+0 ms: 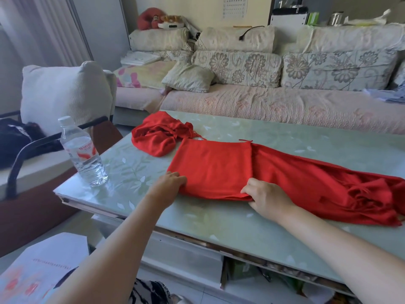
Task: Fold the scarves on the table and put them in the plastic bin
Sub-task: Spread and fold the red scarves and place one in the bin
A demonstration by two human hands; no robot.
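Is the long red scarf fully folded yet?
Partly: the scarf has one end doubled flat, held by left hand and right hand; the rest lies rumpled.

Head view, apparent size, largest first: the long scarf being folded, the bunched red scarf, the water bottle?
1. long scarf: clearly largest, stretched across the table.
2-3. bunched scarf and water bottle: they look similar in area, and the bottle sits nearer the camera, so they are left unranked.

red print on the water bottle (83,154) is unreadable.
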